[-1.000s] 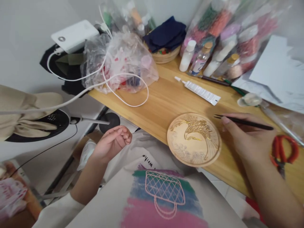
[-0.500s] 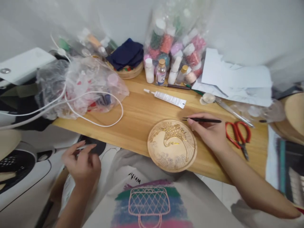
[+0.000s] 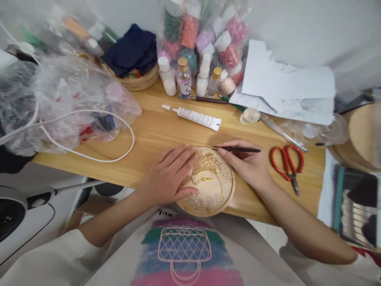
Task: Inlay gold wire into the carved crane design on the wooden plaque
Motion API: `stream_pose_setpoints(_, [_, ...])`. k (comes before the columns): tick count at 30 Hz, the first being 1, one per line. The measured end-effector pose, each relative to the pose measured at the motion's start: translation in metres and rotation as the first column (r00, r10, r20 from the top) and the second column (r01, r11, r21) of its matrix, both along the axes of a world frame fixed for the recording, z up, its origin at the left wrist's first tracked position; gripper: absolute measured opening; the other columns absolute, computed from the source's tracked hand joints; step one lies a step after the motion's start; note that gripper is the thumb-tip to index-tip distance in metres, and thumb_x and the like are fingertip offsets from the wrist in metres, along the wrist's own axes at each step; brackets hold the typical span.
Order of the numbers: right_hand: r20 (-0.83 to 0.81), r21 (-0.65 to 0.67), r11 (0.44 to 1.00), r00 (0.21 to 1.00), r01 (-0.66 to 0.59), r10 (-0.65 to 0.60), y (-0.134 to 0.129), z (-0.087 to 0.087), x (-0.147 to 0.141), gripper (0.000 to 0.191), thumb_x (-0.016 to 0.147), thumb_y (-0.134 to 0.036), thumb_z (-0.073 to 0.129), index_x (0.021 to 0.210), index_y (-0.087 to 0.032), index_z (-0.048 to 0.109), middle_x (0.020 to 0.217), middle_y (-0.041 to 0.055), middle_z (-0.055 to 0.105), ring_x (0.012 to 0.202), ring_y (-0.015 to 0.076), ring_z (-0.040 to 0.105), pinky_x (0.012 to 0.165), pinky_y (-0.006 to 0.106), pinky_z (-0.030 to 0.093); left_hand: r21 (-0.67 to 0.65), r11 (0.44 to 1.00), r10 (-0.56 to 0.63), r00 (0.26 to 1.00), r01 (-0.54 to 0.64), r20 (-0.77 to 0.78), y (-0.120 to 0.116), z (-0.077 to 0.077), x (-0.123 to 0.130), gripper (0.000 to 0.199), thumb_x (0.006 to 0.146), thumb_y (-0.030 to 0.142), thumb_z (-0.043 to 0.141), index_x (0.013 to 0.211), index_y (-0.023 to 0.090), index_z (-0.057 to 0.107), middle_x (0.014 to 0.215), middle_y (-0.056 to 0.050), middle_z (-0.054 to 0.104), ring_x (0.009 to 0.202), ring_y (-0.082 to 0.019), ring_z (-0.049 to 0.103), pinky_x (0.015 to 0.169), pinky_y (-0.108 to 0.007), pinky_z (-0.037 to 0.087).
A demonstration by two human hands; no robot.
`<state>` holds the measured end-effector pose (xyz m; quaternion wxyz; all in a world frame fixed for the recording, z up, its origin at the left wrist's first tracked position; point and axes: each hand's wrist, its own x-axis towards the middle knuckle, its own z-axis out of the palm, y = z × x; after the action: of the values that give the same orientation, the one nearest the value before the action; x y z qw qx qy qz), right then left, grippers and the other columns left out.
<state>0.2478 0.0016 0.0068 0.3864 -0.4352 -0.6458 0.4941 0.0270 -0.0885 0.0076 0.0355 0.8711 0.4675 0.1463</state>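
Note:
A round wooden plaque [image 3: 186, 203] lies at the table's front edge, with a carved crane [image 3: 208, 162] partly lined in gold. Across its left side rests my left hand [image 3: 168, 176], fingers stretched out flat and thumb apart, covering part of the rim. At the upper right of the plaque, my right hand [image 3: 247, 165] grips black tweezers [image 3: 245, 149] between thumb and fingers. Their tips point left, over the plaque's top edge; whether they touch it I cannot tell. Behind the plaque lies a white glue-like tube [image 3: 199, 118] with a narrow nozzle.
Red-handled pliers [image 3: 287, 163] lie right of my right hand. Small bottles [image 3: 184, 77] stand at the back before a bag of coloured jars [image 3: 190, 31]. White paper [image 3: 287, 79] is at the back right. Plastic bags [image 3: 68, 95] and a looped white cable [image 3: 131, 143] occupy the left.
My left hand has come up from beside the table onto the plaque's left side. My right hand keeps the tweezers near the rim. The view has shifted slightly.

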Motion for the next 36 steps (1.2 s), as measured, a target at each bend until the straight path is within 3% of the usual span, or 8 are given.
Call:
stream_pose_setpoints(10, [0.018, -0.040, 0.998, 0.999, -0.040, 0.041, 0.0001, 0.0012, 0.0021, 0.008, 0.076, -0.020, 0.075, 0.083, -0.023, 0.073, 0.079, -0.0004, 0.076, 0.071, 0.0132, 0.071, 0.065, 0.024, 0.060, -0.060, 0.998, 0.024, 0.999, -0.022, 0.021, 0.0026, -0.0029, 0.0014, 0.076, 0.095, 0.061, 0.035, 0.148, 0.007, 0.033, 0.143, -0.021, 0.050, 0.136, -0.033, 0.042, 0.112, -0.044, 0.028])
stream_pose_setpoints(21, [-0.017, -0.058, 0.998, 0.999, -0.035, 0.034, -0.0004, 0.0019, 0.0016, 0.011, 0.075, -0.017, 0.075, 0.082, -0.025, 0.074, 0.080, -0.0011, 0.076, 0.072, 0.0126, 0.072, 0.066, 0.022, 0.060, -0.043, 0.998, 0.039, 0.996, -0.042, -0.077, 0.0037, 0.0027, 0.0061, 0.076, 0.096, 0.063, 0.027, 0.141, 0.003, 0.043, 0.141, -0.021, 0.051, 0.135, -0.035, 0.040, 0.109, -0.046, 0.031])
stream_pose_setpoints(36, [-0.015, -0.053, 0.998, 0.999, -0.041, 0.040, 0.0001, -0.0008, 0.0023, 0.010, 0.076, -0.018, 0.075, 0.082, -0.026, 0.074, 0.079, -0.0011, 0.075, 0.071, 0.0136, 0.071, 0.063, 0.025, 0.059, -0.023, 0.999, 0.036, 0.992, -0.039, -0.123, 0.0047, 0.0054, 0.0076, 0.076, 0.094, 0.064, 0.033, 0.138, 0.003, 0.047, 0.140, -0.020, 0.053, 0.132, -0.037, 0.043, 0.108, -0.048, 0.035])
